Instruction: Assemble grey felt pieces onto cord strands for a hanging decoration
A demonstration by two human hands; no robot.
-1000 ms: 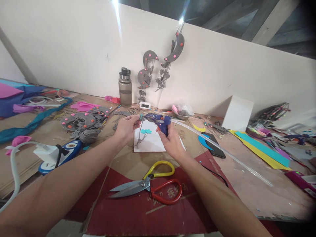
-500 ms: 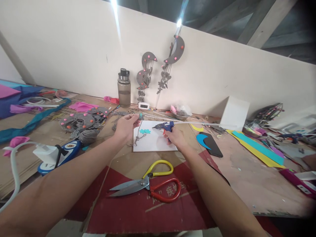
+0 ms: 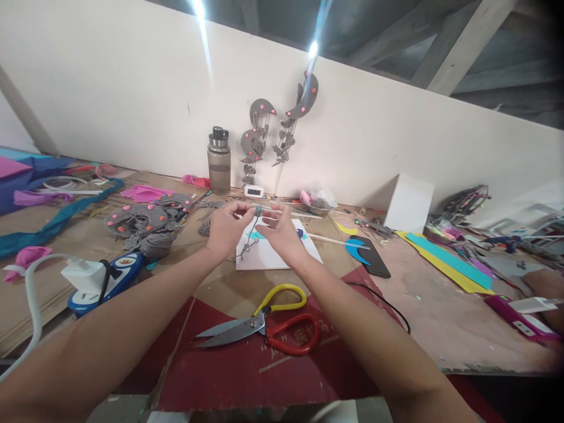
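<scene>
Both hands meet above the white sheet: the left hand pinches a grey string ornament near its teal bead, and the right hand, fingers loosely spread, touches the top. Fresh glue could smear or burn a fingertip, and the dangling tail could snag the scissors on the surface.

Craft workshop: scissors, felt cutouts and foam sheets litter the workbench.

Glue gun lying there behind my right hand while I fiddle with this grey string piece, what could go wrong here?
The glue gun lies on the white sheet just behind your right hand; if its tip is hot, it could burn your fingers or drip on the sheet. The grey string dangling from your left hand could snag in fresh glue. The scissors lie open-handled under your forearms, so lowering an arm may catch the blades.
</scene>
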